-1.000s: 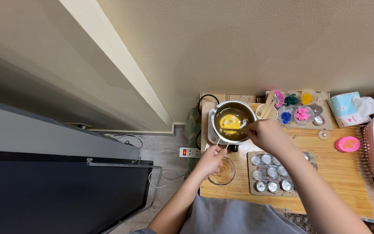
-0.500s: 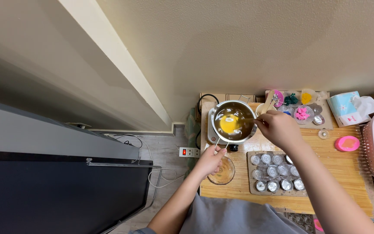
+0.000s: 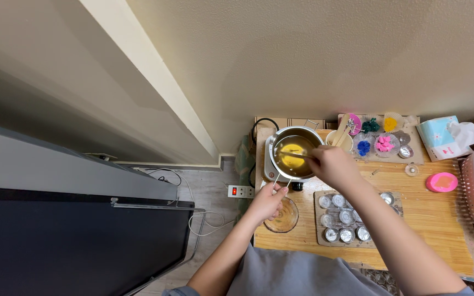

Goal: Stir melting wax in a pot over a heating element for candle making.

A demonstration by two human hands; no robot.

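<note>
- My left hand (image 3: 269,199) is closed on the thin wire handle (image 3: 280,180) of a small metal pot (image 3: 295,153).
- The pot sits on a little white hot plate (image 3: 268,164) at the back left corner of the wooden table (image 3: 434,219).
- Inside the pot I see dark liquid with a yellow lump (image 3: 292,159) in it.
- My right hand (image 3: 331,166) is pinched on a thin stick (image 3: 296,154); its tip is down in the pot by the yellow lump.
- A small glass dish (image 3: 284,217) sits on the table just beside my left hand.
- A tray of little silver cups (image 3: 346,219) lies under my right arm.
- A pink round lid (image 3: 441,182) lies well apart, to the right.
</note>
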